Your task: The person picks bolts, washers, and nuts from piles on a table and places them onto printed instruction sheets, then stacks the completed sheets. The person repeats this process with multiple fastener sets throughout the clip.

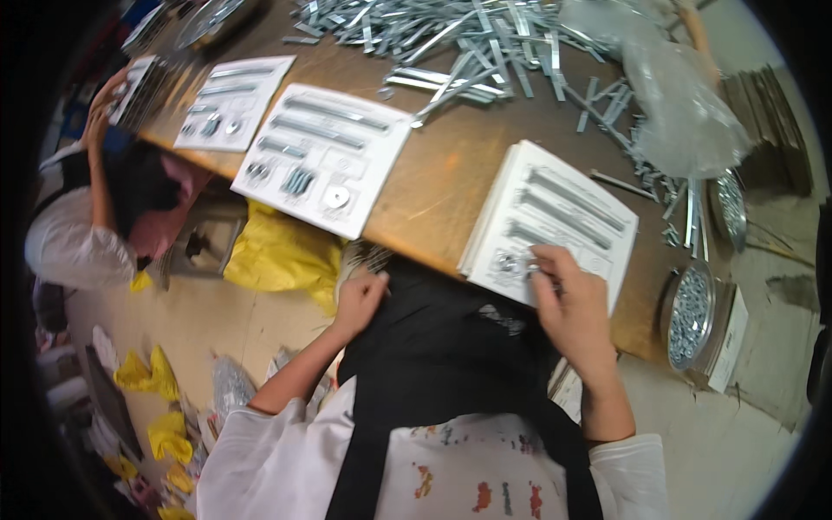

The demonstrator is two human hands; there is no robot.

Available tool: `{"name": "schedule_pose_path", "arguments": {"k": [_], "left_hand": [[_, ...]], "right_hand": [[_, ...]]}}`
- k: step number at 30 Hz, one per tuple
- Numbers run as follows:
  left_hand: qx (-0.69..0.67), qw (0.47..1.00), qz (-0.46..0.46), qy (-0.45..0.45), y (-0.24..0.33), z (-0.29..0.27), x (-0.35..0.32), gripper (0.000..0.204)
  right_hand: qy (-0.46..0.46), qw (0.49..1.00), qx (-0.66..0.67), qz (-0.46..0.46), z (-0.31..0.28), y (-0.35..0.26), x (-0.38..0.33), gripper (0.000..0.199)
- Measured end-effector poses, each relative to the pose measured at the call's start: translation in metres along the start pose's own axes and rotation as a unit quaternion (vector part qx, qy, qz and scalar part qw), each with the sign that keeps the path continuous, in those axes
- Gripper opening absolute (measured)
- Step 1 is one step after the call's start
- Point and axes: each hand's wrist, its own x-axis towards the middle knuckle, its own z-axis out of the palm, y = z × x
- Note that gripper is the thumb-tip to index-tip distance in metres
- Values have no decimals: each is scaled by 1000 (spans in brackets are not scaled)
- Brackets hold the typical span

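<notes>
My right hand [572,303] is over the near edge of a stack of white printed cards [485,208] at the table's right. Its thumb and fingers are pinched together beside small round metal parts [505,262]; what they hold is hidden. Long grey metal bars [576,198] show on the top card. My left hand [362,299] is low at the table's front edge, its fingers curled, and anything inside cannot be made out. Left of centre lies another white card [368,186] with metal bars [334,113], blue-grey screws or plugs [297,181] and a round washer [336,197].
A large heap of metal strips [468,43] covers the far table, beside a clear plastic bag [685,113]. A metal bowl of small parts [691,314] stands at the right edge. Further left, another card [234,102] lies near a co-worker's hand [104,100]. Yellow bags [282,256] are below the table.
</notes>
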Motion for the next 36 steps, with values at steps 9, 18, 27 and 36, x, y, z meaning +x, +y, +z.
{"name": "schedule_pose_path", "arguments": {"k": [9,18,27,36], "left_hand": [[-545,569,-614,51,-226,72,-47,31],[-589,574,-557,115,-244,73,39,26],[-580,579,-552,154,-232,91,48,22],[-417,812,-376,161,-241,30,72,19]], "right_hand": [[-4,999,-44,-23,9,2,1,11],[-63,994,-84,-31,9,-11,3,29],[-40,991,-108,-64,19,-5,4,21],[-45,991,-104,-66,21,-7,3,20]]}}
